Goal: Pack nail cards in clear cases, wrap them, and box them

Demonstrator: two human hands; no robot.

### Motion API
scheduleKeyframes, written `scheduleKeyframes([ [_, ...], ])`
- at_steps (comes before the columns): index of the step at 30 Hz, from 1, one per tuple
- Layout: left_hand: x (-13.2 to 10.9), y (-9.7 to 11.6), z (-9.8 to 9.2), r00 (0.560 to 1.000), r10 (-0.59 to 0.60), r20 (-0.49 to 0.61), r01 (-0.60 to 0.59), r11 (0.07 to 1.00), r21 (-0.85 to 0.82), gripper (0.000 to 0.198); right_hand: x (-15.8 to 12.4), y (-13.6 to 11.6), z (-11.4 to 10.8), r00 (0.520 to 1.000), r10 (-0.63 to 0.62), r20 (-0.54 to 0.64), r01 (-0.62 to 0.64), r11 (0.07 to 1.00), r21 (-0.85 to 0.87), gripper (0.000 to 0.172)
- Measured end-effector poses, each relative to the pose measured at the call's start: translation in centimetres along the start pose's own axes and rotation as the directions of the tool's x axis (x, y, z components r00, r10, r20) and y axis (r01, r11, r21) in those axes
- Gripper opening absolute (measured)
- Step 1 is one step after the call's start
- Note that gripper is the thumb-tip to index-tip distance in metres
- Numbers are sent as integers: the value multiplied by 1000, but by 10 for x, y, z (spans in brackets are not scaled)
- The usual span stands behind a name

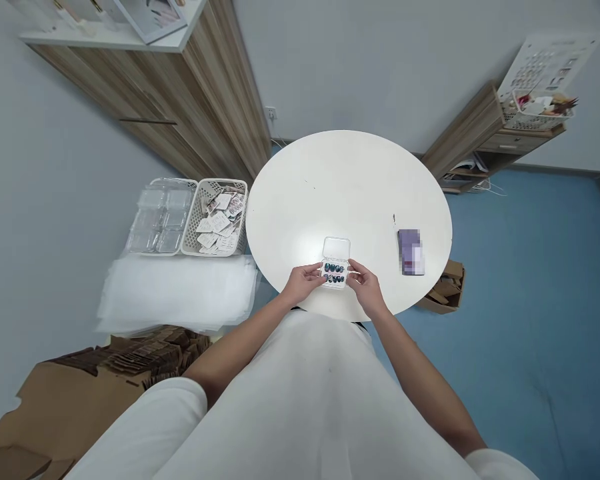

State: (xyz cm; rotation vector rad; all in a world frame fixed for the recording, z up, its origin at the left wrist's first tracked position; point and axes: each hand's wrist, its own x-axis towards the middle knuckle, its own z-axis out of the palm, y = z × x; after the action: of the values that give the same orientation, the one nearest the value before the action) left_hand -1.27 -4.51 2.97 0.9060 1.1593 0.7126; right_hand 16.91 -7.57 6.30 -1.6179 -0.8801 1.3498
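Close to my body, at the near side of the round white table (pixel 350 180), is a small clear plastic case (pixel 336 285) with its lid (pixel 337 248) raised away from me. Two rows of dark, glossy press-on nails (pixel 333 268) lie on a white card inside it. My left hand (pixel 303 283) grips the case's left edge between thumb and fingers. On the opposite edge, my right hand (pixel 366 288) holds it the same way. Whether the case rests on the tabletop or is slightly lifted, I cannot tell.
A purple packet (pixel 411 252) lies on the table's right side. Left of the table stand a white basket of cards (pixel 189 230), clear plastic boxes (pixel 153 217) and stacked translucent sheets (pixel 177 293). Cardboard (pixel 80 400) fills the lower left; an open carton (pixel 447 290) sits on the floor.
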Motion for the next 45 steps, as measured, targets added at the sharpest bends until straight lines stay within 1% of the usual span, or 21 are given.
scheduleKeyframes([
  [3, -6, 2, -8, 999, 16, 40, -16, 1000, 2, 60, -2, -1, 10, 999, 39, -13, -38, 996, 82, 44],
  [6, -13, 5, -15, 998, 14, 61, -15, 1000, 14, 60, -1, 0, 18, 998, 61, -7, -60, 994, 93, 43],
  [9, -17, 6, -21, 994, -4, 112, 5, 1000, -10, 59, 1, 3, 25, 998, 60, -4, -59, 993, 103, 43],
  [11, -18, 6, -25, 990, -31, 141, 34, 999, -20, 53, 0, 5, 27, 998, 67, 6, -67, 989, 129, 42],
  [14, -17, 6, -32, 983, -80, 163, 82, 997, -7, 37, -4, 5, 30, 995, 97, 39, -103, 976, 191, 40],
  [16, -18, 7, -35, 970, -123, 212, 137, 989, -52, 33, -7, 4, 31, 992, 113, 61, -124, 966, 227, 39],
  [17, -18, 8, -36, 958, -144, 247, 172, 980, -98, 35, -8, 3, 31, 990, 120, 72, -134, 961, 241, 38],
  [19, -20, 10, -37, 938, -169, 304, 237, 950, -201, 42, -11, 3, 31, 987, 124, 98, -146, 952, 268, 38],
  [21, -21, 12, -36, 926, -177, 332, 275, 922, -274, 48, -12, 2, 30, 986, 112, 123, -145, 944, 297, 39],
  [23, -21, 13, -35, 924, -182, 337, 291, 906, -307, 46, -11, 1, 29, 984, 100, 147, -143, 937, 319, 41],
  [27, -18, 14, -32, 929, -192, 316, 293, 904, -312, 39, -6, 1, 24, 976, 116, 186, -171, 933, 316, 42],
  [32, -12, 14, -26, 937, -181, 299, 265, 925, -272, 39, -2, 0, 17, 982, 100, 159, -143, 947, 288, 40],
  [35, -9, 14, -22, 939, -172, 299, 253, 933, -257, 40, 1, -2, 12, 980, 118, 161, -161, 945, 286, 36],
  [39, -7, 14, -19, 926, -179, 332, 265, 936, -232, 41, 7, -7, 4, 979, 142, 144, -179, 939, 295, 32],
  [45, -4, 10, -18, 918, -187, 349, 278, 932, -233, 41, 12, -8, -1, 980, 108, 165, -155, 939, 307, 34],
])
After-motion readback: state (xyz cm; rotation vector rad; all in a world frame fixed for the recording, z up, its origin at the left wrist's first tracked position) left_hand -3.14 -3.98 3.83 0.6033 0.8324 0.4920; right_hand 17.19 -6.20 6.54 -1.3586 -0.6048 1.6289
